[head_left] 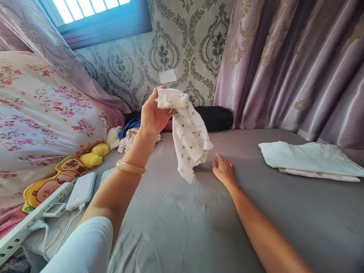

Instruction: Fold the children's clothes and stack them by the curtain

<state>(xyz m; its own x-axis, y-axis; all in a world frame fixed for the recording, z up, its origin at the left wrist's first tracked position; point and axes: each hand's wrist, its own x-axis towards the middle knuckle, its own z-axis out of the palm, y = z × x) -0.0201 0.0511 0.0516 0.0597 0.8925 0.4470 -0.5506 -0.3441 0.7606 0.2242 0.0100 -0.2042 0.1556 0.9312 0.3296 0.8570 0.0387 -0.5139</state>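
My left hand (152, 113) is raised above the bed with its fingers closed on the top edge of a small white patterned cloth (189, 138), which hangs down and nearly touches the grey sheet (184, 212). A pale bangle (130, 167) circles that wrist. My right hand (223, 168) lies flat on the sheet just right of the cloth's lower end, fingers stretched out, holding nothing.
Folded white cloths (307, 159) lie at the right on the bed. A floral quilt (42, 113), yellow plush toys (93, 155), a power bank (82, 190) and a power strip (25, 223) crowd the left. A pile of clothes (133, 136) and a black bolster (216, 117) sit by the wall. Purple curtains (298, 64) hang at right.
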